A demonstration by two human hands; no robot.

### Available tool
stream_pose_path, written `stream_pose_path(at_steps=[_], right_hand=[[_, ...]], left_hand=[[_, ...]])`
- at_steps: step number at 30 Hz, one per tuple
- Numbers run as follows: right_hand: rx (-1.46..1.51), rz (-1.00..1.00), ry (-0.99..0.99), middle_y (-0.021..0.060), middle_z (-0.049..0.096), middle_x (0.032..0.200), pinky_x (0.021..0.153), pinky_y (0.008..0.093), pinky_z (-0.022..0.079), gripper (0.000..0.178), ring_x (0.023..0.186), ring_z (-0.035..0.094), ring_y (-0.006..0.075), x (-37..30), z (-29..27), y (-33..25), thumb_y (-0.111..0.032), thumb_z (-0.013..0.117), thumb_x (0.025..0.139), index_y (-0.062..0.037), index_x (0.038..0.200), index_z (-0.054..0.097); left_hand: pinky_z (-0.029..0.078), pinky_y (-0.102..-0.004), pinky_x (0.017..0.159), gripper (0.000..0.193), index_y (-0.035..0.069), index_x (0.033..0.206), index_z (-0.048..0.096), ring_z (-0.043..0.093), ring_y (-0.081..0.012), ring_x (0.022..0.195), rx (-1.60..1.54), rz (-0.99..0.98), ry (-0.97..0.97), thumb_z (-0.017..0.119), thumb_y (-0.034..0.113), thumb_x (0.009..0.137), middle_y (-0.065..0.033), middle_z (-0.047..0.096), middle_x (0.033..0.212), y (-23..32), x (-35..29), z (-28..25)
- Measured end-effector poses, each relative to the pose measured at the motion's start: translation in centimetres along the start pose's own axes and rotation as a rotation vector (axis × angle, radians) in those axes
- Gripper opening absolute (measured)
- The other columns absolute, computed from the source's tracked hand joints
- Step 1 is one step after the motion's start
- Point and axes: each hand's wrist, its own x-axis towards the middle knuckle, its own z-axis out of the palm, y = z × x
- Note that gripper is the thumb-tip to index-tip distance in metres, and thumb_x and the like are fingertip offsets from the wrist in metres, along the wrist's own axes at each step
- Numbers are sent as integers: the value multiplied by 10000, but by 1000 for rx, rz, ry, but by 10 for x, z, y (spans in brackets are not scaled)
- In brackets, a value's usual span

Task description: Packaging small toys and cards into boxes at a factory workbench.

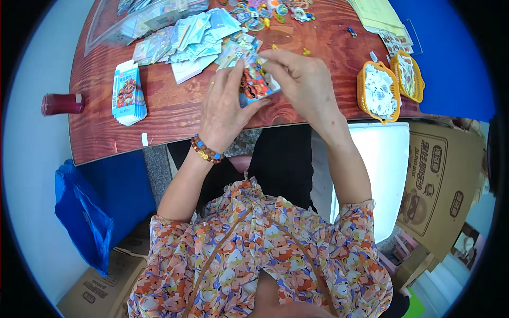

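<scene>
**Both hands pinch a small printed packet over the near edge of the worktop**

From my remote view, I see the left hand (225, 108) and the right hand (302, 79) meeting over the reddish, wood-grained worktop (175, 114). Between them sits a small glossy packet (254, 82), flat and rectangular, printed in bright cartoon colours. The left hand is closed on its lower side, thumb underneath and fingers curled behind it. The right hand pinches its upper edge with the fingertips bent in. The packet is tilted and held just above the board, close to the near edge. A bracelet (205, 150) of brown round beads with a few blue ones circles the left wrist.

To the left lies a neat stack of flat printed cartons (128, 93), white and blue, with their edges fanned. A dark red cylinder (62, 104) lies on its side just off the worktop's left edge. Behind the hands spreads a loose heap of shiny pale blue cards (185, 40), overlapping every way. On the right stand two oval yellow plastic baskets (389, 85), woven-looking and side by side, each filled with pale pieces. A brown corrugated cardboard box (440, 180) stands low on the right, well apart from the hands
</scene>
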Motion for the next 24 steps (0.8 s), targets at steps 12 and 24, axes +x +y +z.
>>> stream_pose_path(at_steps=[12, 24], right_hand=[[-122, 535, 279, 29, 681, 849, 594, 228, 491, 170, 657, 606, 82, -50, -147, 130, -115, 655, 916, 4, 1026, 706], [-126, 648, 38, -7, 576, 703, 542, 227, 423, 104, 598, 533, 62, -43, -158, 160, -123, 715, 847, -45, 857, 647]], left_hand=[[478, -436, 938, 835, -9, 1412, 473, 590, -348, 1063, -318, -143, -35, 871, 255, 727, -188, 574, 1180, -2, -6, 3], [468, -442, 984, 818, 23, 1404, 451, 541, -372, 1186, -121, 88, -123, 864, 188, 717, -195, 538, 1266, 25, -4, 20]])
